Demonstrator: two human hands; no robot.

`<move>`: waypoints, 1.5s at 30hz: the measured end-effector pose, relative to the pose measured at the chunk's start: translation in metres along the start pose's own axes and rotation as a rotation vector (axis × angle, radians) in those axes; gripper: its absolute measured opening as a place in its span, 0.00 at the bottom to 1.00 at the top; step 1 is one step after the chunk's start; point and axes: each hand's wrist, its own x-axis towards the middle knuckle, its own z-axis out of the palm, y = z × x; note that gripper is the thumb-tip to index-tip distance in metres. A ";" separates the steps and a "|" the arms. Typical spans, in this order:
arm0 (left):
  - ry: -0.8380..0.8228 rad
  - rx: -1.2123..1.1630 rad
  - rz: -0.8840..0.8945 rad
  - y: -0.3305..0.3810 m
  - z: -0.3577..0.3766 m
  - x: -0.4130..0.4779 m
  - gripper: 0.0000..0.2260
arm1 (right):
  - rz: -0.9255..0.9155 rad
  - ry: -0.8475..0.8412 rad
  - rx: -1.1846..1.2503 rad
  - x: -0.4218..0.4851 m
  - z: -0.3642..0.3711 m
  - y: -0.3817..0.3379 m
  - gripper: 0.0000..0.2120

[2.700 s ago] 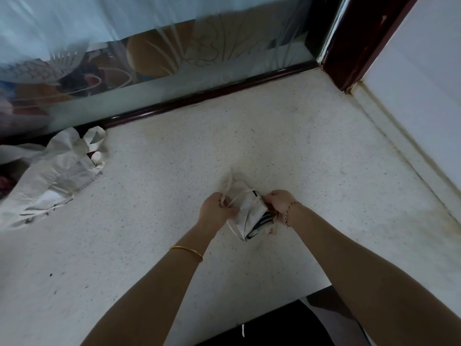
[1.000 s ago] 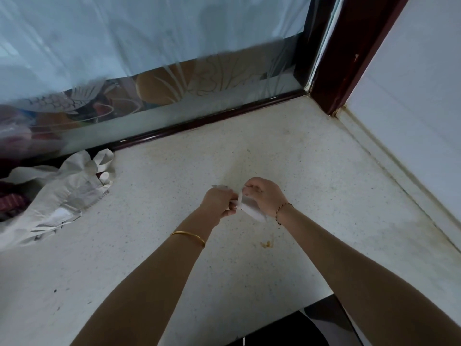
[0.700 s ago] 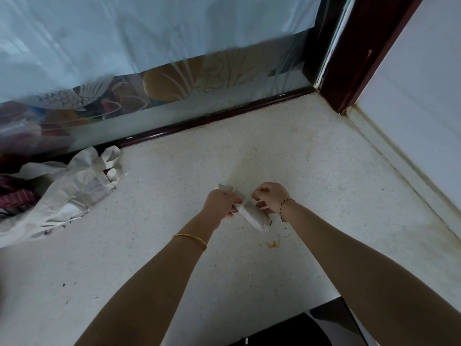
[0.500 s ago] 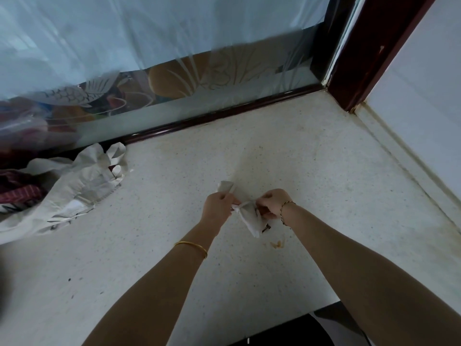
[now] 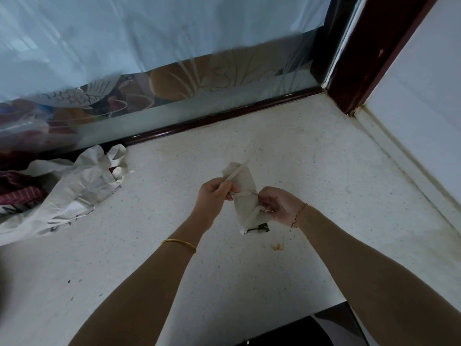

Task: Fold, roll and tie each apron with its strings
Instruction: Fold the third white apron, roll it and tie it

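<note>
Fingers [image 5: 225, 192] on both sides touch the roll [image 5: 245, 207] — its long side points away from the person. The left hand [image 5: 214, 196] pinches a string [image 5: 237, 172] going up past it; the right hand [image 5: 279, 206] pinches string at its middle.

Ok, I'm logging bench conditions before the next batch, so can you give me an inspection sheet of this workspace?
Surface: speckled white countertop, a few dark specks and stains.
Job's things: rolled apron held between both hands, string wrapped round its middle; pile of unrolled aprons at far left.
Clutter: orange scrap near the roll; red striped cloth at the left edge.
Grips: left hand pinches the string's free end; right hand pinches the string at the roll.
Cables: nothing seen.
Surroundings: frosted glass panel behind, dark wooden frame, white wall on the right.
</note>
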 end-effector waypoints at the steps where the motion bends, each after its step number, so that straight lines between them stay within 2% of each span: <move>1: -0.001 -0.008 -0.014 0.000 0.001 0.000 0.12 | -0.027 0.054 -0.002 0.001 0.001 -0.001 0.13; 4: 0.060 0.009 -0.054 -0.001 0.002 -0.002 0.11 | -0.085 0.235 -0.132 0.003 0.000 -0.001 0.14; 6: 0.099 0.122 0.015 -0.002 0.003 -0.004 0.11 | -0.108 0.309 -0.298 0.005 -0.002 0.002 0.13; 9: 0.047 0.339 0.125 -0.005 0.010 -0.008 0.11 | -0.123 0.349 -0.434 0.007 -0.002 0.011 0.11; 12: -0.061 0.418 0.109 -0.014 0.016 -0.008 0.11 | -0.127 0.342 -0.475 0.009 0.001 0.021 0.11; 14: -0.062 0.406 0.079 -0.017 0.017 -0.008 0.11 | -0.116 0.349 -0.445 0.010 0.000 0.025 0.12; 18: 0.103 0.223 -0.026 -0.017 0.011 -0.008 0.11 | -0.061 0.361 -0.286 0.006 -0.008 0.026 0.12; 22: 0.182 0.085 -0.113 -0.019 0.002 -0.005 0.11 | -0.029 0.278 -0.176 -0.001 -0.015 0.023 0.08; 29: 0.286 -0.028 -0.284 -0.019 -0.007 0.003 0.10 | -0.089 0.139 0.094 -0.010 -0.017 0.019 0.15; 31: 0.250 -0.012 -0.432 -0.017 -0.007 0.005 0.13 | -0.114 0.145 0.111 -0.009 -0.016 0.018 0.15; 33: 0.223 0.108 -0.530 -0.015 -0.004 0.004 0.19 | -0.140 0.173 0.103 -0.010 -0.014 0.016 0.15; 35: 0.195 0.117 -0.475 -0.009 0.001 0.003 0.19 | -0.171 0.199 0.063 -0.011 -0.008 0.012 0.14; 37: 0.058 -0.025 -0.388 0.002 0.010 -0.001 0.16 | -0.220 0.215 0.009 -0.013 -0.001 0.007 0.13; 39: -0.051 -0.020 -0.321 0.012 0.016 -0.005 0.12 | -0.285 0.227 -0.046 -0.017 0.007 0.001 0.12; 43: -0.041 0.030 -0.307 0.017 0.015 0.000 0.11 | -0.393 0.201 -0.132 -0.026 0.019 -0.015 0.11; 45: -0.034 -0.043 -0.315 0.018 0.015 0.001 0.13 | -0.414 0.189 -0.155 -0.029 0.024 -0.021 0.11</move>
